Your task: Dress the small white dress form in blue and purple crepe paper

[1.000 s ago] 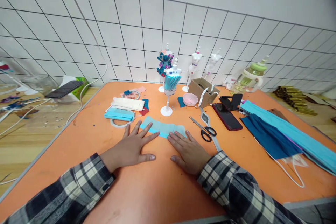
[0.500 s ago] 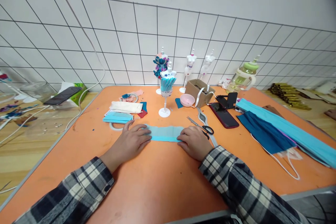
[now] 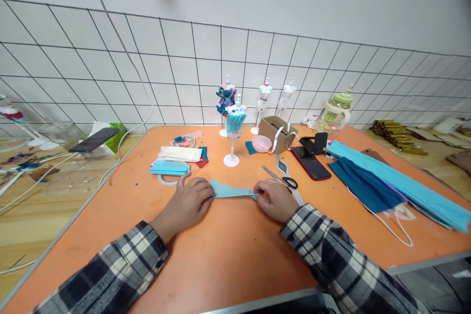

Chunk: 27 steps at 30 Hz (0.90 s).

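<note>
Right hand: the right hand (image 3: 275, 199) is pinching the strip's right end between thumb and fingertips, right of centre; a loose pinch could let that corner slip.
Left hand: the left hand (image 3: 187, 204) is curling its fingers over the strip's left end, left of centre; whether the thumb is closing underneath, I cannot tell.
Light blue strip: the light blue strip (image 3: 230, 190) is lying between the hands at mid-frame, narrowing toward its right end; uneven tension from the two sides could skew or crease it.
Scissors: the scissors (image 3: 281, 177) are lying just beyond the right hand, right of centre; a backward sweep of the knuckles could knock them.
Dress form: the dress form (image 3: 234, 125) in blue is standing on a slim stem in the centre, beyond the strip; a forward reach could topple it.
Folded blue cloth: the folded blue cloth (image 3: 169, 168) is resting left of centre, near the left hand; a wide elbow or finger movement could shift it.
</note>
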Available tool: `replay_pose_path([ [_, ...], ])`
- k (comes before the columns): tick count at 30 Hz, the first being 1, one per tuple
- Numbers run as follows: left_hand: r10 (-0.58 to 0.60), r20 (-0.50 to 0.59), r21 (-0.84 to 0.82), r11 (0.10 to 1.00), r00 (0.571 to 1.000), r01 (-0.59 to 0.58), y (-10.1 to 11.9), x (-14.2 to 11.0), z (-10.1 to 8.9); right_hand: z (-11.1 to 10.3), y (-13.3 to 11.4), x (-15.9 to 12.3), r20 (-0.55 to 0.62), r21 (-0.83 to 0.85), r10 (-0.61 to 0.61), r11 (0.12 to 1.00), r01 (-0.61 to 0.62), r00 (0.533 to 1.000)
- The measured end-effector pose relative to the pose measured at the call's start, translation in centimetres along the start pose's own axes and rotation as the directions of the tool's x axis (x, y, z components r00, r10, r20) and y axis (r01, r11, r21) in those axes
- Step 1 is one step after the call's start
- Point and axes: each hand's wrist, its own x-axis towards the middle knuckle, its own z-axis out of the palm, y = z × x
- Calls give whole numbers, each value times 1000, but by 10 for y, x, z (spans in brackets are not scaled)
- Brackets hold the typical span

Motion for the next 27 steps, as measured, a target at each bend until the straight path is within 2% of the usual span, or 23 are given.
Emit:
replay_pose_path([
  [4,-71,-33,-27,997,997,70,0,-1,-2,-13,1,-1,62,34,-11,999,9,998],
  [6,-78,-32,-38,996,996,76,3,-1,-4,-23,-6,-1,49,36,-19,999,17,999],
  [8,-45,-18,-48,998,999,44,11,0,-7,-29,-19,1,9,59,-66,996,66,998],
  [11,38,-5,-75,996,999,-38,28,4,-15,-25,-41,7,70,232,-213,953,192,974],
  [14,60,-50,-100,993,997,-64,43,7,-22,-13,-50,15,42,327,-155,936,133,987],
  [17,-5,-165,-169,985,986,-24,49,16,-25,-8,-43,19,-9,383,-78,921,75,997],
  [19,-143,-298,-280,958,944,57,46,32,-26,-9,-33,19,-44,446,-43,893,58,998],
  [21,-319,-396,-423,896,861,138,41,58,-26,-12,-25,19,-66,520,-13,853,46,998],
  [23,-424,-406,-532,830,809,168,36,92,-25,-12,-21,19,-36,607,20,795,7,999],
  [25,-508,-341,-653,734,791,190,32,128,-23,-10,-18,20,7,690,43,723,-36,999],
  [27,-553,-347,-723,672,757,160,28,158,-20,-5,-16,22,32,754,46,655,-54,998],
])
